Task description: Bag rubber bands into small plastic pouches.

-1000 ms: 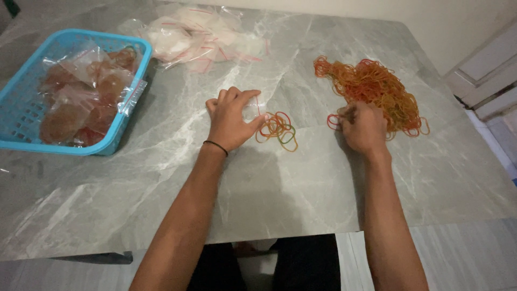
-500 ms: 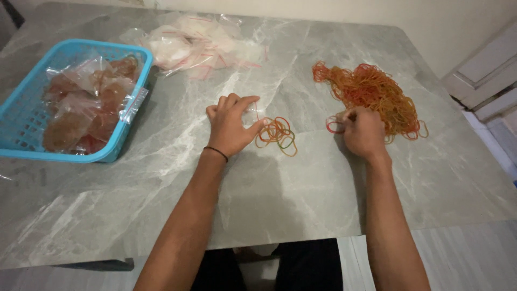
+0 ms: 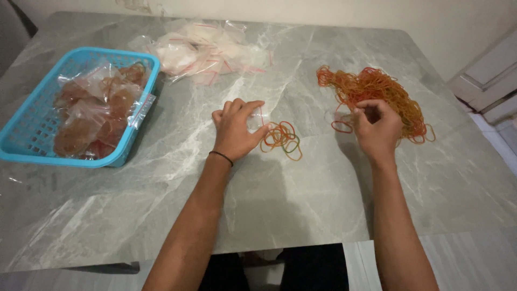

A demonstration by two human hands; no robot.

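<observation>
- Starting at the far left, a blue plastic basket (image 3: 32,141) with a lattice wall was seen on the grey marbled table (image 3: 301,205), filled with clear zip bags of reddish-brown rubber bands (image 3: 97,116).
- Behind and just right of the basket, a loose heap of empty clear plastic bags (image 3: 207,51) with red seal strips was laid on the table.
- The left hand (image 3: 237,132) was rested flat near the table's middle, fingers lightly spread and bent, pressed down on a small clear bag (image 3: 257,119); a dark band was worn at the wrist.
- Just right of that hand's thumb, a small cluster of rubber bands (image 3: 281,139) was laid: thin loops, mostly orange and red with some green and yellow, overlapped in a flat tangle.
- The right hand (image 3: 377,129) was held at the near edge of the big pile, its fingers curled in and pinched together on a few bands; how many could not be told.
- A big pile of rubber bands (image 3: 377,89), orange and red with yellowish strands, was spread behind and right of that hand, single loops strayed at its rim.
</observation>
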